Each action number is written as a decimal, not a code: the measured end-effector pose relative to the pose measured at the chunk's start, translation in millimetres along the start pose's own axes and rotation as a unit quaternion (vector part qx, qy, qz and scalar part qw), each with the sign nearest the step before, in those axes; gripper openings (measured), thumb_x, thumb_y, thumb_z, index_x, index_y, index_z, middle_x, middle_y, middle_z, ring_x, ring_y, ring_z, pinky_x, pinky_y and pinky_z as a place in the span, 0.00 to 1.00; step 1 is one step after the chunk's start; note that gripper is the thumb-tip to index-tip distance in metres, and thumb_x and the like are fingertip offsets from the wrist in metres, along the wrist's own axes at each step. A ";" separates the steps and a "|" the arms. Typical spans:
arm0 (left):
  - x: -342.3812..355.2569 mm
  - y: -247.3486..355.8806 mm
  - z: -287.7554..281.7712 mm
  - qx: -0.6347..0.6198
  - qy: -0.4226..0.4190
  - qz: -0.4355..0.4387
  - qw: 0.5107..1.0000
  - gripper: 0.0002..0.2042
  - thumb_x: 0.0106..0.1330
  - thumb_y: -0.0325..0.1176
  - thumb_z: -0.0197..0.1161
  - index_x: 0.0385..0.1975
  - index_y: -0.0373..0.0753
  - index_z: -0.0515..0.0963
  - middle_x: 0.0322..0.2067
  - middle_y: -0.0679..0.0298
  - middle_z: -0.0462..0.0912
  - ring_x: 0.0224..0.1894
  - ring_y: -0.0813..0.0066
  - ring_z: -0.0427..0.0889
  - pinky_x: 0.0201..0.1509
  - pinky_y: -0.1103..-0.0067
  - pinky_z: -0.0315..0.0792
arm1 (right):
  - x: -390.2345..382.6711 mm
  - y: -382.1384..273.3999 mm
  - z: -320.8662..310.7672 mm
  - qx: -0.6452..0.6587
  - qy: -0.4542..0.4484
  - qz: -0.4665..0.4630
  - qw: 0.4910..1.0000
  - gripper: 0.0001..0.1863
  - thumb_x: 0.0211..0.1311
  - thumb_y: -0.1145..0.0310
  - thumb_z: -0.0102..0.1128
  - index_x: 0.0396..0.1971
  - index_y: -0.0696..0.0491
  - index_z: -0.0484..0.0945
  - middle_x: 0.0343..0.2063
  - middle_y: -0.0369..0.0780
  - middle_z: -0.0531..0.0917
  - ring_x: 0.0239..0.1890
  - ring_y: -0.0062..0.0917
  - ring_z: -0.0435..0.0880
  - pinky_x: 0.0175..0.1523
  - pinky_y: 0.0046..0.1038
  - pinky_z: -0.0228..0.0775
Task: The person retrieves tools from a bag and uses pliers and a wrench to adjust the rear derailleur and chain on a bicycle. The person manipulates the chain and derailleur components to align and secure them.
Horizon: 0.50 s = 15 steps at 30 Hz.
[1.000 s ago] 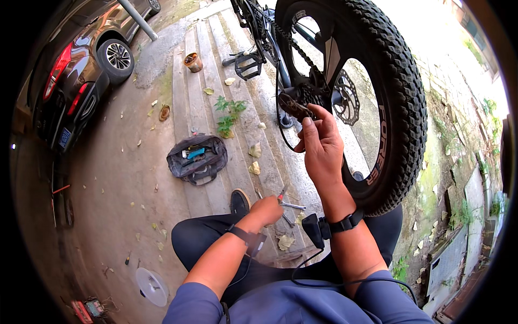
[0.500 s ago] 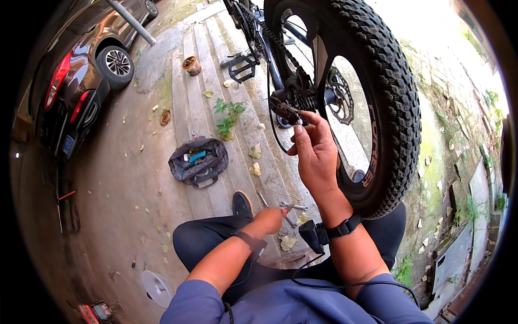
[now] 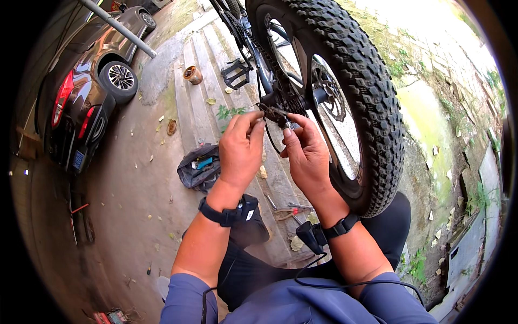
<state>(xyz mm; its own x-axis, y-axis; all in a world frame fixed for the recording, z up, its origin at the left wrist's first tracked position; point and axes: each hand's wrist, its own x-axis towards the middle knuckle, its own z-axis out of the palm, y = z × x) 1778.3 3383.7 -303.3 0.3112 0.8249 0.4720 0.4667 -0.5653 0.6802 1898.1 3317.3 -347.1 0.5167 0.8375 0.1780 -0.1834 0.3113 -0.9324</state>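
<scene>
A bicycle's rear wheel with a thick knobby tyre [image 3: 372,102] stands before me. The rear derailleur [image 3: 276,114] sits beside the sprockets [image 3: 294,97], with a black cable looping below it. My right hand [image 3: 310,159] pinches a small silver cable adjuster [image 3: 288,125] on the derailleur between thumb and forefinger. At the derailleur's left side, my left hand [image 3: 242,151] is closed in a pinch; what lies between its fingertips is too small to make out. Red-handled pliers [image 3: 285,214] lie on the step below, among several wrenches [image 3: 271,202].
An open dark tool bag [image 3: 197,167] rests on the steps, partly behind my left arm. Farther off are a rusty tin [image 3: 192,75] and a bicycle pedal [image 3: 236,74]. A dark car [image 3: 97,81] stands at the left, near a grey pole [image 3: 118,27].
My left hand has let go of the red-handled pliers on the step and risen to the derailleur. The right hand keeps its pinch there. The view has shifted slightly.
</scene>
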 end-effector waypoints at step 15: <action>18.6 -2.6 9.4 -0.011 -0.039 -0.016 0.999 0.07 0.70 0.26 0.62 0.44 0.30 0.80 0.33 0.63 0.84 0.33 0.82 0.81 0.39 0.81 0.76 | -2.9 -6.6 1.8 0.045 -0.014 0.036 0.998 0.16 0.74 0.74 0.57 0.59 0.54 0.74 0.28 0.31 0.77 0.27 0.11 0.75 0.32 0.16 0.71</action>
<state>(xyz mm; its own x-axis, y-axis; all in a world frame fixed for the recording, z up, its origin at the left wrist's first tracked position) 1790.7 3400.7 -301.6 0.3610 0.8402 0.4046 0.4591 -0.5378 0.7071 1896.3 3313.6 -340.8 0.4754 0.8713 0.1217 -0.2935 0.2875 -0.9117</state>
